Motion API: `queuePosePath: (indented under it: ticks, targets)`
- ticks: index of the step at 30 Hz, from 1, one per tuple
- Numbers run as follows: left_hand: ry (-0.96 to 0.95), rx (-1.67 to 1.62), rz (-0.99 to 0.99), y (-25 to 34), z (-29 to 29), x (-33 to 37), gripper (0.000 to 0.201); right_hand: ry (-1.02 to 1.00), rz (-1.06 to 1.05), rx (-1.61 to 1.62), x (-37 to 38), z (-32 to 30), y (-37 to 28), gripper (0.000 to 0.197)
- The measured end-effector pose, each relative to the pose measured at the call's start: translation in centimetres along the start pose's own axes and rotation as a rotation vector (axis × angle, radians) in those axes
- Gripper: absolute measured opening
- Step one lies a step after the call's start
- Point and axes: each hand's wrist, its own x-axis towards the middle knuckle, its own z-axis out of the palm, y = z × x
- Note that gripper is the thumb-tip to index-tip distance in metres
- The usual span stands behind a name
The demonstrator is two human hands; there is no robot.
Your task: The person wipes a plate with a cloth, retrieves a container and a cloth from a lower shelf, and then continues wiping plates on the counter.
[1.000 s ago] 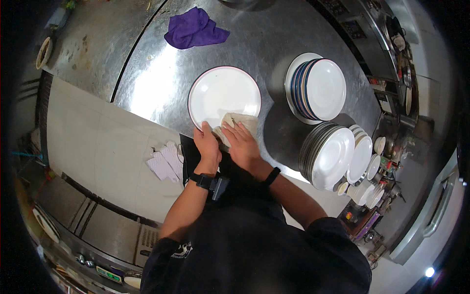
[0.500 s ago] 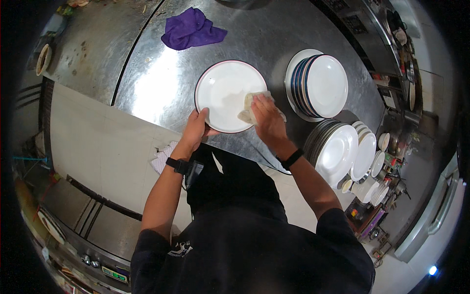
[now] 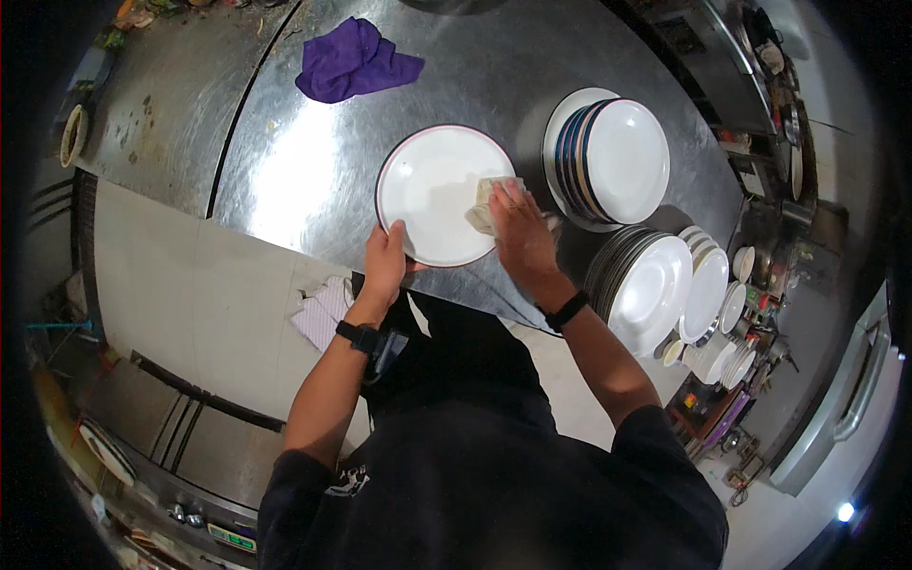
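Note:
A round white plate (image 3: 432, 195) with a thin dark rim is held just over the near edge of the steel table. My left hand (image 3: 388, 256) grips its lower left rim, thumb on top and fingers underneath. My right hand (image 3: 524, 233) presses a cream cloth (image 3: 483, 207) against the plate's right side. The fingers lie over the cloth, which bunches out on both sides of the hand. Right of it stands a stack of white plates with dark rims (image 3: 627, 161), resting on a larger white plate (image 3: 559, 123).
A crumpled purple cloth (image 3: 356, 62) lies farther back on the steel table (image 3: 456, 66). To the right are a tall stack of white plates (image 3: 651, 294), a second stack (image 3: 705, 294) and smaller bowls (image 3: 744, 263). A striped cloth (image 3: 323, 313) hangs beside my left forearm.
The plate has shifted slightly down in the picture, with my left hand still on its rim. My right hand and the cloth stay at its right side. The whole view has moved a little.

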Motion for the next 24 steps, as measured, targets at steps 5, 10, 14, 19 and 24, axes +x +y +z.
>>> queuePosePath:
  ticks: [5, 10, 14, 19, 24]
  targets:
    - [0.253, 0.040, 0.065, -1.8, 1.3, 0.1, 0.029, -0.175, 0.172, 0.192, -4.1, 2.9, -8.4, 0.060]
    - [0.231, -0.246, 0.040, -2.2, 2.2, -0.4, 0.029, -0.167, 0.074, 0.420, -1.2, 2.9, -8.6, 0.057]
    - [0.178, -0.288, 0.041, -0.5, 2.5, -1.5, 0.032, -0.113, -0.001, 0.275, -1.4, -0.3, -2.6, 0.052]
    - [0.139, -0.310, 0.054, -1.6, 3.5, -1.4, 0.033, 0.013, 0.096, 0.180, -2.4, 2.3, -5.2, 0.053]
    - [0.227, -0.419, -0.067, -3.4, 3.3, -2.0, 0.031, -0.126, 0.061, 0.508, -2.0, 3.4, -9.1, 0.054]
